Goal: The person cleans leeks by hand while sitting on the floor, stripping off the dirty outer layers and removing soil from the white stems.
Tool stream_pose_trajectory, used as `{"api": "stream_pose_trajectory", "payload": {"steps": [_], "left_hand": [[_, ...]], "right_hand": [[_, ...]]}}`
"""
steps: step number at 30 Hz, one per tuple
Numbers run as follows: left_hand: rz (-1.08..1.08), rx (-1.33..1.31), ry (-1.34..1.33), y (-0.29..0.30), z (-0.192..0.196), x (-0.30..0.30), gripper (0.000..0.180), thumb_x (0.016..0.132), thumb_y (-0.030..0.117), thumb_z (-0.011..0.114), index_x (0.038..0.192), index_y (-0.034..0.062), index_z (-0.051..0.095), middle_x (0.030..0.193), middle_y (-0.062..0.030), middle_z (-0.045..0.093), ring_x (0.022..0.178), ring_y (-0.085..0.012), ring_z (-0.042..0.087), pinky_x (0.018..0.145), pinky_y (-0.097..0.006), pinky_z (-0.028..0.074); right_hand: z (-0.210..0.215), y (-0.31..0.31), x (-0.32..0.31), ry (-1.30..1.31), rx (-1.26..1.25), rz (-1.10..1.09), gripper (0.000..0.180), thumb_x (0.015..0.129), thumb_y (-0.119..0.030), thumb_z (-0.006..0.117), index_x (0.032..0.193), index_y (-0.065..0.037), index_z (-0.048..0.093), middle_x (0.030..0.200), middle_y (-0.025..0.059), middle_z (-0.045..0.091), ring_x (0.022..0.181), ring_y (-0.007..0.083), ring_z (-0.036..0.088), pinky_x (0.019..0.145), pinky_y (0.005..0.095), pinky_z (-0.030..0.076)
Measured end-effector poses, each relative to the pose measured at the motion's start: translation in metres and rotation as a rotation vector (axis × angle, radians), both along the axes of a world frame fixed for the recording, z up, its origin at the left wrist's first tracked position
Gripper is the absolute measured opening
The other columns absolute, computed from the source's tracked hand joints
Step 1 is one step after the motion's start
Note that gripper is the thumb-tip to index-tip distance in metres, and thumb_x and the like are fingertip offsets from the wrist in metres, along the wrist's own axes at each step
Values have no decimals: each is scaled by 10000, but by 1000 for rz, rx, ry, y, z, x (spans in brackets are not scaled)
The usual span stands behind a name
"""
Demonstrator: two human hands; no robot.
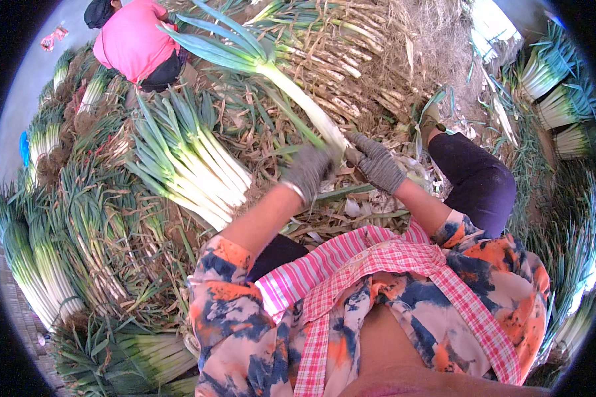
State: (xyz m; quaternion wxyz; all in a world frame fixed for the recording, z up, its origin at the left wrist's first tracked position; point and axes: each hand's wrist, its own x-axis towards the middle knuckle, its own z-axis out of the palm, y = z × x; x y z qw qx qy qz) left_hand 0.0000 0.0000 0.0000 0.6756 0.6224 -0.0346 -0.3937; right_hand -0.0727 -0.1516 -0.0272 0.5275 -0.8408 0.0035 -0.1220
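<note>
A long green onion slants in front of me, its white root end low between my gloved hands and its green leaves spread to the upper left. My right hand, in a grey striped glove, is closed around the root end. Right beside the stalk is my left hand, gloved alike and smeared by motion, so its fingers cannot be made out. A loose green leaf runs along the stalk down toward it. To the left lies a pile of clean green onions with white stalks side by side.
Uncleaned green onions with dry roots lie heaped ahead. Peeled leaves litter the ground around my legs. Tied bundles line the left side, and more bundles stand at right. A person in a pink top crouches at the upper left.
</note>
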Motion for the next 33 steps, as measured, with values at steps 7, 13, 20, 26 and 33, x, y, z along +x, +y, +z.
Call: {"api": "stream_pose_trajectory", "payload": {"steps": [7,13,20,26,33], "left_hand": [[-718,309,-545,10,-7,-17,324,676,172,645,949,67,504,637,-94,573,546,-230,558,490,-313,456],[536,-448,-72,42,10,111,245,780,113,578,987,30,477,834,-118,566,779,-269,554,717,-392,484],[647,-732,76,55,20,146,205,769,146,559,911,50,447,763,-113,530,626,-288,551,624,-430,486],[535,-858,127,55,23,135,286,766,184,500,992,32,412,909,-162,514,811,-332,536,777,-488,438],[525,-869,148,64,36,121,428,715,181,491,1092,-1,402,1116,-187,448,1021,-352,447,929,-520,304]], "right_hand": [[-9,-19,-2,-60,-414,-137,408,793,-229,541,1166,-79,470,877,193,583,757,328,580,662,377,457],[2,7,-29,-29,-640,-87,437,765,-161,582,1181,-99,466,929,165,574,800,321,568,660,373,451],[9,29,-9,-127,-658,-207,398,733,-249,591,1068,-69,473,957,184,535,779,316,567,621,387,459],[37,66,70,-372,-461,-174,357,720,-199,597,1032,-66,486,1003,171,524,821,311,553,665,381,465],[39,54,85,-513,-310,-111,100,718,-56,575,818,-48,562,769,116,557,712,286,566,608,345,450]]}}
